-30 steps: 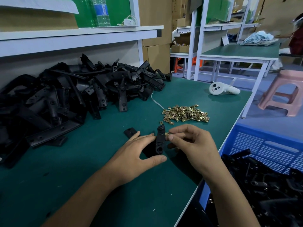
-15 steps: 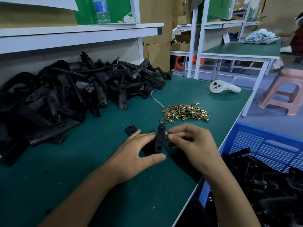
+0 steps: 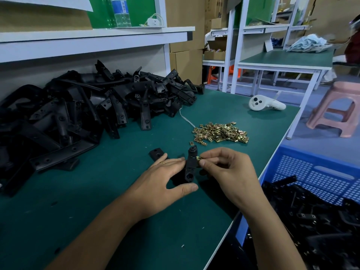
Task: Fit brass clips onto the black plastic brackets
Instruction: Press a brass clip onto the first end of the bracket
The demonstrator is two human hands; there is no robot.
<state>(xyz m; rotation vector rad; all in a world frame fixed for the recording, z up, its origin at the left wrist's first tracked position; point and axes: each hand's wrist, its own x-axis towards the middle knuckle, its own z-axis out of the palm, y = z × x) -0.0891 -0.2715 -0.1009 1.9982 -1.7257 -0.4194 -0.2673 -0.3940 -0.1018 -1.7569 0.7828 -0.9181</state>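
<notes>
- The left hand (image 3: 161,180) grips a black bracket (image 3: 190,166) standing on edge on the green tabletop (image 3: 97,201), fingertips against its left face and thumb curled under its near end.
- The right hand (image 3: 231,172) pinches a brass clip (image 3: 199,158) between thumb and forefinger, held against the bracket's right edge; only a sliver of the clip shows, so how far it is seated cannot be told.
- The bracket's lower part is hidden behind the left hand, and one flat end (image 3: 155,152) pokes out past the fingers.
- Just beyond the hands lies a heap of brass clips (image 3: 222,132), with one stray clip (image 3: 191,143) between the heap and the bracket.
- A big pile of black brackets (image 3: 87,114) fills the tabletop's left side, cut off by the frame.
- To the right, below the tabletop edge, a blue crate (image 3: 311,172) holds more black parts, dark and hard to make out.
</notes>
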